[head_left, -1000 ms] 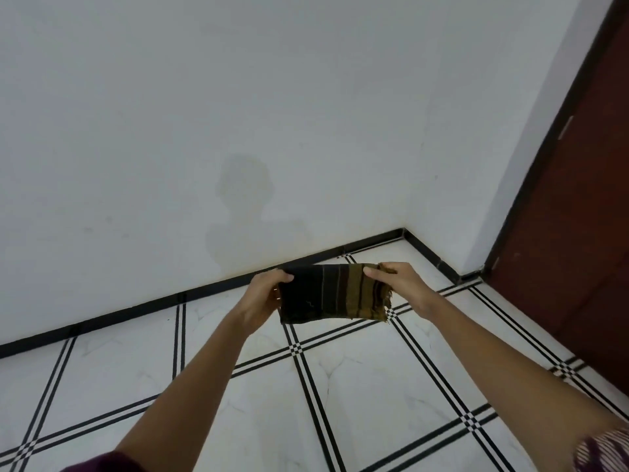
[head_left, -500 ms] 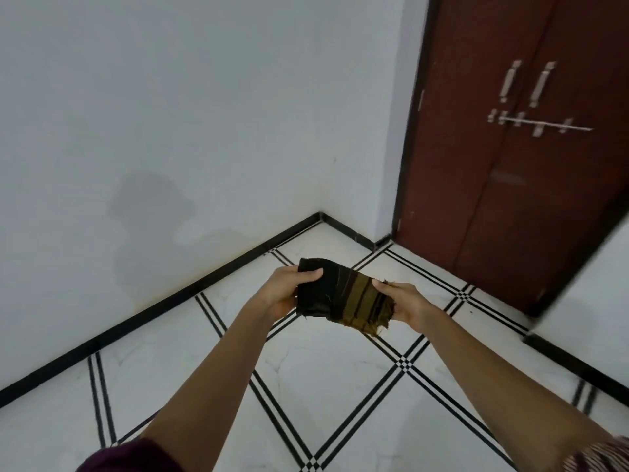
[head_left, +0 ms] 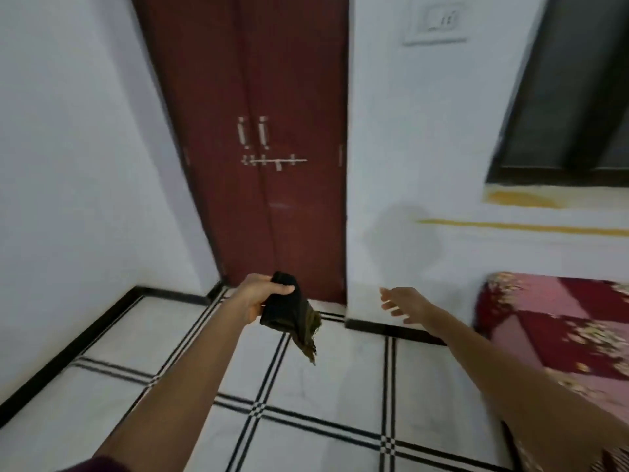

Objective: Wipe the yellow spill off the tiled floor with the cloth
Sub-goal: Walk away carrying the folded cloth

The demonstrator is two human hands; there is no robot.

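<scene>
Head view shows the right hand [head_left: 405, 304] has let go and hangs spread, leaving the dark olive-striped cloth [head_left: 289, 315] gripped by the left hand [head_left: 258, 298] above the white black-lined tiled floor [head_left: 323, 386], with no yellow spill in sight.

Now right hand [head_left: 405, 303] off the cloth [head_left: 292, 316], sole grip the left hand [head_left: 255, 298].
</scene>
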